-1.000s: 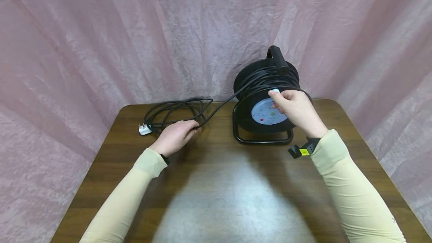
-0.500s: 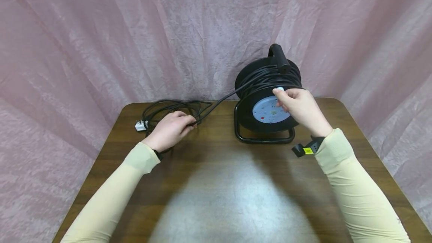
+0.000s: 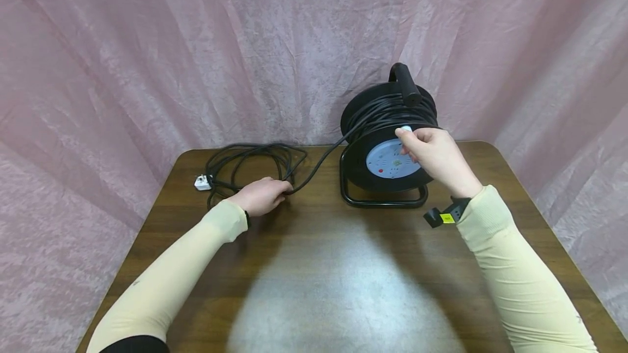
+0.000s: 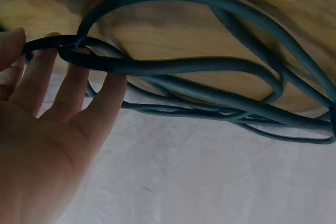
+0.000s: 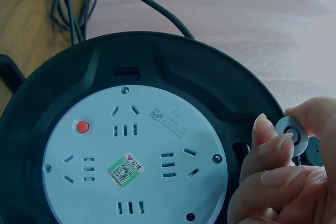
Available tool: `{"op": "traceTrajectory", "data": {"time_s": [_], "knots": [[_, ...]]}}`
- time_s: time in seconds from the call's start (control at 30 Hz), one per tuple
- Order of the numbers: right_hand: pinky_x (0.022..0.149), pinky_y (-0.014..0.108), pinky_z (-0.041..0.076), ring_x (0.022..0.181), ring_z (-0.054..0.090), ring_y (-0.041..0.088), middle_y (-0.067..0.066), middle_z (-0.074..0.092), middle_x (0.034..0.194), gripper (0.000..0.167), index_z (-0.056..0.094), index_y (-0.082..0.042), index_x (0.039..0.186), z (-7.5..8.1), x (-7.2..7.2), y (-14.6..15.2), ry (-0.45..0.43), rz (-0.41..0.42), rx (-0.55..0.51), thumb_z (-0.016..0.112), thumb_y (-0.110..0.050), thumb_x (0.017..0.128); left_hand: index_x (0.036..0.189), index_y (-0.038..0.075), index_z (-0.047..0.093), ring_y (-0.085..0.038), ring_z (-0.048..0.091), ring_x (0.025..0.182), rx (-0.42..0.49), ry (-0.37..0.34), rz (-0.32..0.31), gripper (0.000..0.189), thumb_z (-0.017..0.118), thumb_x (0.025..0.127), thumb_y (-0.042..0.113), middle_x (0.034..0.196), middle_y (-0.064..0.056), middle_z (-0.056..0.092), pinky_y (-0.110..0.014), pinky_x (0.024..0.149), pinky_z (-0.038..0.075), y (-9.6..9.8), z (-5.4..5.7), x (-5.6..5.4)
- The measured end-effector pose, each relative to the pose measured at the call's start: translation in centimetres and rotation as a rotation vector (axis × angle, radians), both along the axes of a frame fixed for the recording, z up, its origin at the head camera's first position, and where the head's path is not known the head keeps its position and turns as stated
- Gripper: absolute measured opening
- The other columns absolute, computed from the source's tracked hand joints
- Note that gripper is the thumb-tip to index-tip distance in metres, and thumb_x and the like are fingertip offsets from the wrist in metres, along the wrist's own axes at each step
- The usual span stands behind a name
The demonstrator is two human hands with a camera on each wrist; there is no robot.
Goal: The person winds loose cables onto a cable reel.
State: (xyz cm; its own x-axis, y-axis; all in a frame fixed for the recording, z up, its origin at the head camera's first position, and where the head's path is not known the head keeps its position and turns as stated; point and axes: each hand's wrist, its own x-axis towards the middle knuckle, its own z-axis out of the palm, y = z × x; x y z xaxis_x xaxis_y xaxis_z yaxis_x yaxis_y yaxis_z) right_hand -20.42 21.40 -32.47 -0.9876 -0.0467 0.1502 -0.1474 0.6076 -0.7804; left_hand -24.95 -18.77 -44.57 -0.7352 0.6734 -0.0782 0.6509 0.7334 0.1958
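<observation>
My left hand (image 3: 260, 196) pinches a black cable (image 4: 210, 65) low over the table. In the left wrist view, loops of the cable lie across its fingertips. From this hand the cable bends up in a slack curve to a black cable reel (image 3: 354, 170) at the back right. My right hand (image 3: 436, 157) grips the white knob (image 5: 292, 135) near the rim of the reel, between thumb and curled fingers. A pale socket panel (image 5: 157, 195) with a red button (image 5: 82, 126) fills the middle of the reel's face. Several cable turns are wound on the drum.
Behind my left hand lie loose cable loops (image 3: 245, 147), ending in a white plug (image 3: 202, 183) at the left. The reel stands on a tubular frame with a top handle (image 3: 407, 86). A pink curtain (image 3: 294, 59) hangs behind the wooden table (image 3: 319, 277).
My left hand drew back left, then came right and nearer; the cable span to the reel went from taut to sagging. The plug shifted slightly left. My right hand stays on the knob.
</observation>
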Motion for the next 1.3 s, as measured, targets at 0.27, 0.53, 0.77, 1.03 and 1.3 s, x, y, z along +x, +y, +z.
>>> {"op": "traceTrajectory", "data": {"time_s": [0.27, 0.53, 0.77, 1.03, 1.3], "knots": [[0.065, 0.038, 0.042, 0.079, 0.053, 0.024, 0.006, 0.056, 0.068, 0.065, 0.07, 0.001, 0.087, -0.1, 0.1, -0.1, 0.012, -0.002, -0.013, 0.056, -0.062, 0.099, 0.139, 0.01, 0.06, -0.032, 0.061, 0.125, -0.004, 0.059, -0.015, 0.039, 0.062, 0.101, 0.001, 0.135, -0.009, 0.065, -0.05, 0.108, 0.044, -1.2, -1.4, -0.2], [0.065, 0.037, 0.041, 0.077, 0.052, 0.024, 0.006, 0.057, 0.068, 0.064, 0.07, 0.0, 0.086, -0.2, 0.1, -0.2, 0.02, -0.01, -0.016, 0.057, -0.061, 0.099, 0.147, 0.009, 0.056, -0.04, 0.06, 0.123, -0.023, 0.183, 0.011, 0.049, 0.068, 0.099, 0.008, 0.147, -0.009, 0.057, -0.058, 0.095, 0.051, -2.4, -1.5, 0.6], [0.064, 0.037, 0.041, 0.077, 0.053, 0.024, 0.006, 0.057, 0.069, 0.064, 0.071, -0.001, 0.086, -0.1, 0.1, 0.1, 0.024, -0.018, -0.01, 0.056, -0.061, 0.099, 0.147, 0.006, 0.055, -0.04, 0.057, 0.127, -0.002, 0.071, 0.069, 0.047, 0.065, 0.101, 0.011, 0.148, -0.012, 0.055, -0.059, 0.102, 0.046, -3.6, -0.7, 1.0], [0.061, 0.037, 0.04, 0.073, 0.051, 0.024, 0.007, 0.057, 0.068, 0.068, 0.07, 0.001, 0.085, -0.1, 0.1, 0.2, 0.035, -0.028, 0.005, 0.055, -0.065, 0.098, 0.134, 0.006, 0.066, -0.03, 0.065, 0.117, 0.0, -0.069, 0.148, 0.033, 0.063, 0.104, 0.018, 0.128, -0.009, 0.068, -0.049, 0.099, 0.051, -2.6, 0.3, 0.0], [0.061, 0.037, 0.039, 0.073, 0.05, 0.026, 0.009, 0.056, 0.07, 0.069, 0.07, 0.001, 0.087, -0.2, 0.0, 0.1, 0.023, -0.023, 0.004, 0.054, -0.065, 0.098, 0.149, 0.017, 0.055, -0.027, 0.064, 0.111, -0.117, -0.088, 0.162, 0.049, 0.067, 0.102, 0.024, 0.134, -0.011, 0.061, -0.045, 0.087, 0.055, 1.6, 0.5, -3.5]]}}
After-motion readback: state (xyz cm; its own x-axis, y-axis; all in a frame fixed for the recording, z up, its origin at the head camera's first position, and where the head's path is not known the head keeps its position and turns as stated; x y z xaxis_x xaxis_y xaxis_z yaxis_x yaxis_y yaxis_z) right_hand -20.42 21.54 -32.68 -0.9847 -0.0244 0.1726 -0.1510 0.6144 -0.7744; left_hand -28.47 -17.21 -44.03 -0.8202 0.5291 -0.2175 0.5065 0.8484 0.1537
